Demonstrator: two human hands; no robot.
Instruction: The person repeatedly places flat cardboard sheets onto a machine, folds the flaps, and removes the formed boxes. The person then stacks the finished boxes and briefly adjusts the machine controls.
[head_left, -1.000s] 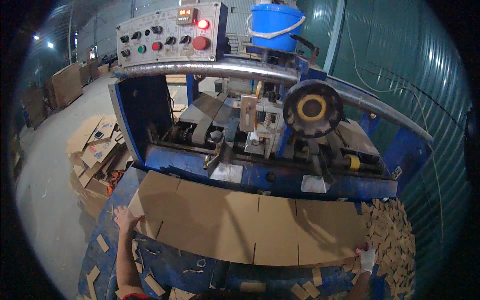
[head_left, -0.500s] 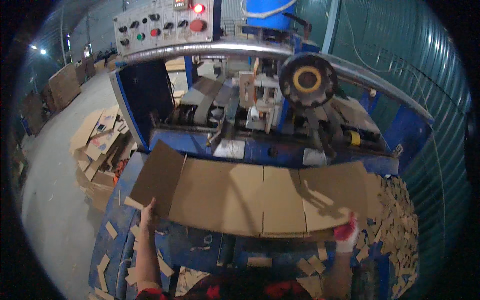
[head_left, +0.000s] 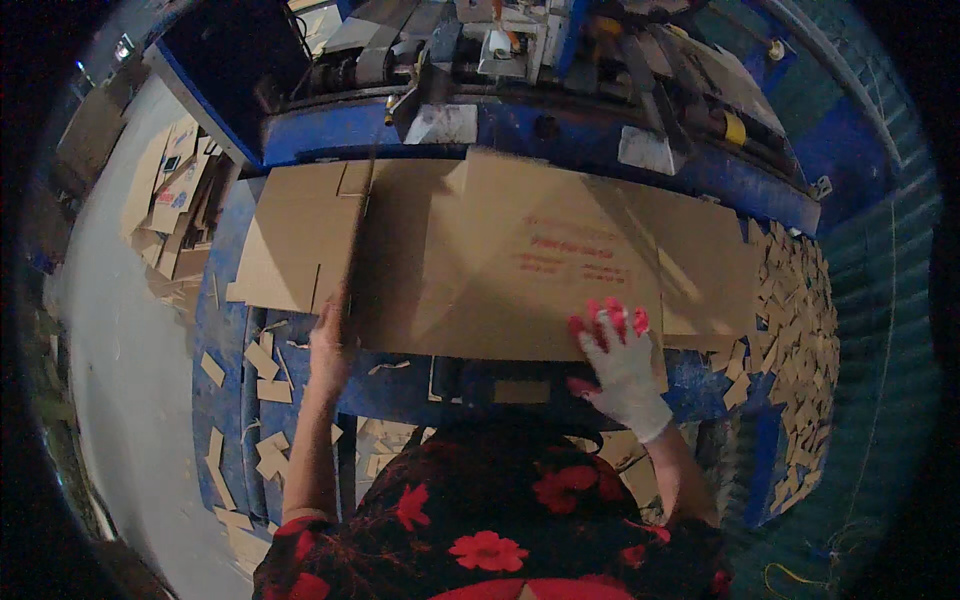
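Observation:
A brown cardboard box blank [head_left: 480, 310] lies across the blue machine table in front of me, partly folded over. Red print shows on its upper panel, and a plain flap extends at the left. My bare left hand [head_left: 329, 345] grips the near edge of the blank beside that flap, with the fingers partly hidden. My right hand [head_left: 622, 370] wears a white glove with red fingertips. It rests palm down with fingers spread on the near right part of the printed panel.
Beyond the blank stands a blue machine [head_left: 545, 128] with rollers and metal guides. Cardboard scraps [head_left: 795, 340] are heaped along the table's right side, and several loose strips [head_left: 265, 362] lie at the left. Stacked cardboard [head_left: 165, 210] sits on the floor at far left.
The blank, formerly spread out flat, is now folded over with its printed face up. My right hand has left the right edge, moved leftward and spread flat. The view has tilted down.

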